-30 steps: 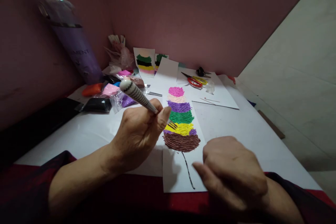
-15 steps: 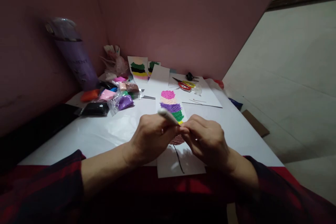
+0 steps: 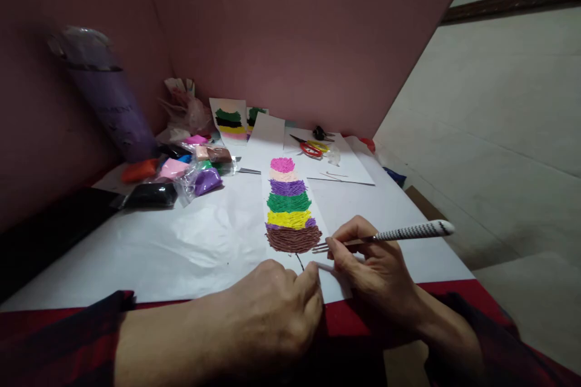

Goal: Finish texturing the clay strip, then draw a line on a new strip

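Observation:
My right hand (image 3: 374,263) is closed around a fork (image 3: 413,231) with a white and dark patterned handle. Its tines are at the right end of a brown clay band (image 3: 294,239). This band is the lowest on a white paper strip (image 3: 334,281), under yellow, green (image 3: 288,202), purple, peach and pink textured bands. Beneath the brown runs a thin dark line (image 3: 299,262), partly covered by my left hand (image 3: 279,308). That hand is closed over the strip's lower end, thumb and forefinger together; whatever lies between them is hidden.
Wrapped clay packets (image 3: 206,181) are heaped at the left, before a tall purple container (image 3: 111,103). Scissors (image 3: 311,148) lie on white sheets toward the back. Banded cards (image 3: 228,123) lean at the wall. A red cloth (image 3: 449,293) shows along the near edge.
My hands have parted from above the strip. The right one now has the fork pointing left at the brown band; the left has come down to the strip's lower end.

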`<state>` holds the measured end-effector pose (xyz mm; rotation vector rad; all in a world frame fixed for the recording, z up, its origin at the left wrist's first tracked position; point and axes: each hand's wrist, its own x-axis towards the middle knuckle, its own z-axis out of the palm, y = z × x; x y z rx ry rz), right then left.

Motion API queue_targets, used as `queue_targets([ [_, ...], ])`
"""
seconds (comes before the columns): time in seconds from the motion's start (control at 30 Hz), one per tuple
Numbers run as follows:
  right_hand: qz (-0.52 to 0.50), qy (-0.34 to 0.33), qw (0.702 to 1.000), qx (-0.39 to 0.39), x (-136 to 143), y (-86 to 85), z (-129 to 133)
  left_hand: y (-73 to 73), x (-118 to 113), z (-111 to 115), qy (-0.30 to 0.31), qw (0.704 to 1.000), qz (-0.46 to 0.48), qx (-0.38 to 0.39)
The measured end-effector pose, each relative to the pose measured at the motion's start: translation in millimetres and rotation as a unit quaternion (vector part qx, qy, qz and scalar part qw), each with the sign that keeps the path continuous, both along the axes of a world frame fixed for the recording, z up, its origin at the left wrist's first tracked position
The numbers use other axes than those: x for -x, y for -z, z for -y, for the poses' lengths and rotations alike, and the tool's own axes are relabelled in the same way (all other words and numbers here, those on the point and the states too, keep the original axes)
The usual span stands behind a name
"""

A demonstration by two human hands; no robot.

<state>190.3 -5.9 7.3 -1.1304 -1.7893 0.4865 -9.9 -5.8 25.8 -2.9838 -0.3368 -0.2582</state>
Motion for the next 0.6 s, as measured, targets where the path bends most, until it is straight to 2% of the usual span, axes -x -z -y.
queue_targets([
  [0.17, -0.002, 0.019, 1.000, 0.009, 7, 2.6, -14, 12.7, -17, 10, -0.070, 0.997, -0.019, -0.032],
  [0.23, -0.013, 0.019, 1.000, 0.012, 9, 4.1, -19, 20.6, -26, 16, -0.073, 0.994, -0.014, -0.074],
  [0.3, -0.012, 0.014, 1.000, 0.020, 11, 6.2, -20, 30.9, -32, 19, -0.069, 0.989, 0.030, -0.124],
  [0.47, 0.005, -0.006, 0.999, 0.041, 11, 9.3, -16, 55.7, -37, 20, -0.059, 0.987, 0.059, -0.135],
  [0.53, 0.014, -0.011, 0.999, 0.035, 11, 9.1, -14, 58.0, -37, 19, -0.046, 0.987, 0.061, -0.145],
  [0.6, 0.022, -0.014, 0.999, 0.025, 12, 8.6, -14, 54.1, -35, 19, -0.031, 0.988, 0.040, -0.147],
])
